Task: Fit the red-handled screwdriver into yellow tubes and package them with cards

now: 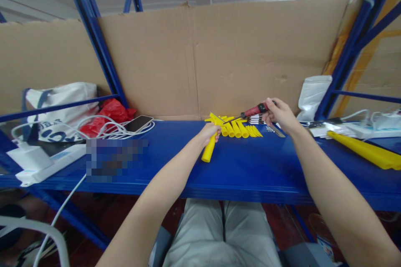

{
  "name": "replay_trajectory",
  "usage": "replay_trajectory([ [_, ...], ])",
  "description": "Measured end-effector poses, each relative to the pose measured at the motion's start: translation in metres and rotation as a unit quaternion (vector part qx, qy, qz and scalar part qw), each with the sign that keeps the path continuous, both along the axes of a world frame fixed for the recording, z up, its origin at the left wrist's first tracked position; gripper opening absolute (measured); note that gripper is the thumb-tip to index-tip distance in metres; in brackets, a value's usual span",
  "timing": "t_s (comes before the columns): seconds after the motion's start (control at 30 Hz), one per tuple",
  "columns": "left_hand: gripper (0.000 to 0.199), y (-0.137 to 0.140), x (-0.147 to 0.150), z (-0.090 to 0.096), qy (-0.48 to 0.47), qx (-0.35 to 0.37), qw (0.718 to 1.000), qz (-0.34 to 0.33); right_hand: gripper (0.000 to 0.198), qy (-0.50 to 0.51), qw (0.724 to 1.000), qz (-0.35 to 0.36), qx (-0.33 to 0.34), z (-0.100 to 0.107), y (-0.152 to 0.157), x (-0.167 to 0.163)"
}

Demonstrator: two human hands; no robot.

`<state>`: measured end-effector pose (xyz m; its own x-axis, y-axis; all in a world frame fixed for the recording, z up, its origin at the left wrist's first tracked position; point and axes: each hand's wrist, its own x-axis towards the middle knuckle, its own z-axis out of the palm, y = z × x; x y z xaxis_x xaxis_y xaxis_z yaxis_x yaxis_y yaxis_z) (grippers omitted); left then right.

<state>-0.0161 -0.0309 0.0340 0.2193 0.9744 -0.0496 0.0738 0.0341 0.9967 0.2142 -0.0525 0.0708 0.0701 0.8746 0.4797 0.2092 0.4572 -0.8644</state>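
My left hand is closed round a yellow plastic tube-shaped handle, its round end pointing toward me. My right hand grips a screwdriver by its red and black handle. The shaft slopes down to the left, toward the upper end of the yellow piece; whether the tip touches it I cannot tell. Behind and right of my left hand lies a row of similar yellow handles. Beside them are several small pointed yellow pieces. Tiny metal parts and a flat metal strip lie under my right hand.
A cardboard wall backs the blue bench. On the left are a power strip, coiled white cables, a phone, a red bag and a cloth bag. A long yellow piece lies right.
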Motion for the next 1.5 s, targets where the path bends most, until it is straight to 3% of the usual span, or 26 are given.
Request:
replay_trajectory([
  [0.17,0.022,0.002,-0.002,0.000,-0.005,-0.003,1.000,0.016,0.048,0.006,0.999,0.033,-0.028,-0.003,0.003,0.003],
  [0.37,0.021,0.003,-0.001,-0.001,-0.003,0.000,1.000,0.007,0.048,-0.009,0.995,-0.076,0.060,-0.004,0.004,0.002],
  [0.57,0.020,0.001,0.000,-0.001,0.005,0.002,1.000,0.007,0.051,-0.033,0.985,-0.159,0.066,-0.007,0.007,0.005],
  [0.83,0.020,0.001,0.000,-0.001,0.001,0.005,1.000,0.001,0.041,0.076,0.994,-0.074,0.017,-0.003,0.007,0.003],
  [1.07,0.020,0.003,-0.001,-0.002,-0.011,0.007,1.000,0.018,0.039,0.079,0.996,0.034,0.001,0.001,0.000,0.005],
  [1.3,0.020,0.001,0.000,0.000,-0.012,0.002,1.000,0.013,0.043,0.076,0.996,-0.019,0.036,-0.001,0.004,0.005],
  [1.5,0.021,0.001,0.001,0.000,-0.017,0.001,1.000,0.017,0.036,0.080,0.995,-0.051,0.017,-0.002,0.005,0.003],
])
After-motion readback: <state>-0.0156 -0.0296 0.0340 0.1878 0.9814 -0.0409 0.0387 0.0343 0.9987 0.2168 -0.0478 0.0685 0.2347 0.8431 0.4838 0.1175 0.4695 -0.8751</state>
